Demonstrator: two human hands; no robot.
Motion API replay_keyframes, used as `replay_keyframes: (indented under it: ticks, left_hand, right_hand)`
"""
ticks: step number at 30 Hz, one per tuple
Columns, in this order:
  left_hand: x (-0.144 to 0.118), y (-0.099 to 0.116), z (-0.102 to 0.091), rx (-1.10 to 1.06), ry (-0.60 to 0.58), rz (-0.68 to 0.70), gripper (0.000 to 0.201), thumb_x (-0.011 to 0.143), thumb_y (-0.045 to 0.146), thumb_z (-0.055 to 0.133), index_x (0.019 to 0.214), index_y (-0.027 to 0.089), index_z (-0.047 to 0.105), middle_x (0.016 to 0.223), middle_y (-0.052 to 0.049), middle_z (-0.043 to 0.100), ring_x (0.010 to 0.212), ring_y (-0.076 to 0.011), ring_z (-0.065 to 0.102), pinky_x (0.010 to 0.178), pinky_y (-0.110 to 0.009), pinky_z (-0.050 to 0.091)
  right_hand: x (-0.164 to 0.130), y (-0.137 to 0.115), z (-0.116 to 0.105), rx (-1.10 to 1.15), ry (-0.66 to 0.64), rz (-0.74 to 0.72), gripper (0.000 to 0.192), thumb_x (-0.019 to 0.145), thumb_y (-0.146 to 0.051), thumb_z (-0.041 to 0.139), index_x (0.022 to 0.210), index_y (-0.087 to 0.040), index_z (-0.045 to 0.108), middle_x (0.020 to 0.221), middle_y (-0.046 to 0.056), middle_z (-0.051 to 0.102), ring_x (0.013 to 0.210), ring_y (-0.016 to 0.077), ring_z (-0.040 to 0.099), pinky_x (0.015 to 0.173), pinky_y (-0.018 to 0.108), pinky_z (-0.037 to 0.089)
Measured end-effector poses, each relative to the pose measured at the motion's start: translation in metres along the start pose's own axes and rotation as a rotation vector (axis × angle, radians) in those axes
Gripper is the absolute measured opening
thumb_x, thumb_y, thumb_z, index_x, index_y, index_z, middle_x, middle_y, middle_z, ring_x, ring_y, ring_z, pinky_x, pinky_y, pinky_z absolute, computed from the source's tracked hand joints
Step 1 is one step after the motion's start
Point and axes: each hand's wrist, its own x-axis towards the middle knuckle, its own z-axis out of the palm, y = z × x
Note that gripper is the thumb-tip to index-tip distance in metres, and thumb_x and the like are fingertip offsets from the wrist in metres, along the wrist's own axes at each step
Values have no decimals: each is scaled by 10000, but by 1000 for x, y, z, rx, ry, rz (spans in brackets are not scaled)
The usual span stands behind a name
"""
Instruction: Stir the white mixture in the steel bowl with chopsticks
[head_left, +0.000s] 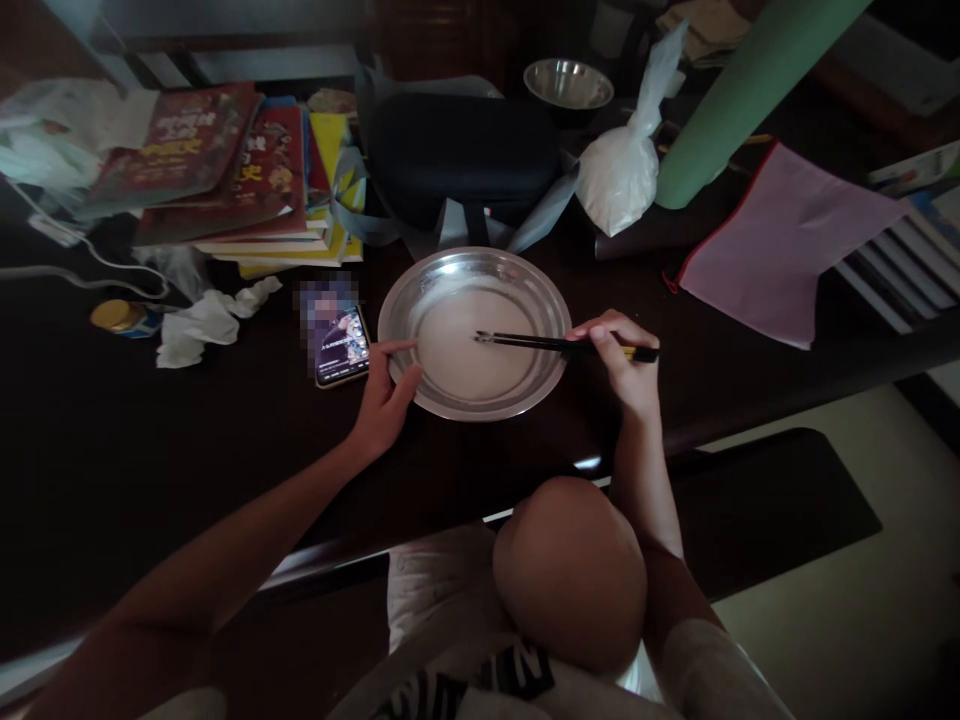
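A wide stainless steel basin (491,408) stands on the dark table with a whitish, milky mixture (469,365) in its bottom. My left hand (384,405) grips its near-left rim, thumb and index finger reaching over the edge. In my right hand (626,365), at the opposite side, is a pair of black chopsticks (529,342) with yellowish marks near the back end. Their tips reach over the middle of the basin, at the mixture's surface, with a bit of pale stuff on them. Whether the tips dip in, I cannot tell.
Left of the basin lies a lit phone (341,345), with crumpled tissues (199,325) and a small yellow-lidded jar (120,318) beyond. Behind are stacked books (247,190), a black case (461,150), a tied bag of white powder (619,180), another metal bowl (568,85) and a pink pouch (780,240).
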Motion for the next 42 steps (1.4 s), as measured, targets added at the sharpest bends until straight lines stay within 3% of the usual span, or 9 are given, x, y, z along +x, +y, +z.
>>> replay_keyframes:
  ticks: [2, 7, 12, 17, 22, 27, 32, 36, 42]
  left_hand:
    - [0, 0, 0, 4, 0, 5, 483, 929, 656, 520, 1189, 250, 549, 1101, -69, 578, 1045, -252, 564, 971, -452, 479]
    - [0, 0, 1, 5, 13, 14, 468, 937, 641, 517, 1188, 248, 552, 1083, -63, 582, 1024, -242, 573, 949, -440, 488]
    - [0, -1, 0, 9, -2, 21, 454, 947, 625, 513, 1195, 248, 550, 1105, -67, 577, 1059, -246, 571, 983, -453, 475]
    - [1, 0, -1, 8, -4, 12, 470, 936, 641, 521, 1190, 247, 546, 1105, -66, 578, 1064, -252, 571, 989, -457, 477]
    - [1, 0, 0, 12, 6, 19, 483, 933, 656, 517, 1184, 245, 553, 1079, -64, 585, 1029, -246, 578, 958, -434, 490]
    - [0, 0, 0, 1, 2, 8, 475, 936, 650, 514, 1184, 247, 553, 1096, -71, 592, 1039, -249, 580, 953, -439, 487]
    - [1, 1, 0, 12, 22, 21, 480, 927, 664, 513, 1160, 248, 568, 1045, -66, 592, 981, -251, 580, 909, -438, 498]
    - [1, 0, 0, 6, 23, 18, 480, 928, 664, 509, 1159, 248, 570, 1035, -62, 591, 961, -240, 577, 893, -420, 508]
    - [0, -3, -1, 6, 3, 19, 483, 937, 650, 506, 1188, 241, 561, 1071, -68, 589, 1003, -243, 580, 932, -421, 507]
  right_hand:
    - [-1, 0, -1, 39, 32, 29, 219, 945, -402, 623, 832, -286, 771, 744, -15, 752, 717, 166, 709, 714, 351, 563]
    - [0, -1, 1, -20, -125, 4, 194, 926, -416, 650, 861, -291, 785, 841, -2, 786, 838, 184, 708, 806, 382, 564]
    - [0, 1, 0, 42, 65, 25, 207, 946, -394, 630, 838, -286, 769, 763, -19, 757, 736, 162, 711, 731, 350, 556]
    - [-1, 0, 0, -10, -112, 6, 197, 933, -408, 645, 860, -288, 782, 832, -3, 781, 829, 178, 709, 806, 372, 557]
    - [-1, 1, -2, 13, 52, 33, 238, 942, -433, 621, 831, -280, 765, 760, -10, 755, 732, 172, 715, 734, 360, 563]
    - [1, 1, -2, -4, -99, 0, 182, 931, -388, 649, 867, -285, 786, 827, 0, 779, 823, 179, 708, 793, 366, 557]
    - [2, 2, -2, 49, 31, 6, 207, 947, -386, 624, 846, -280, 771, 769, -8, 750, 748, 168, 707, 743, 354, 557]
    - [3, 2, -2, 20, -114, -10, 171, 933, -366, 648, 880, -282, 788, 826, 4, 776, 820, 179, 704, 782, 361, 554]
    - [4, 4, -3, 75, 44, 2, 198, 953, -350, 622, 851, -279, 776, 748, -21, 750, 717, 155, 709, 720, 330, 534]
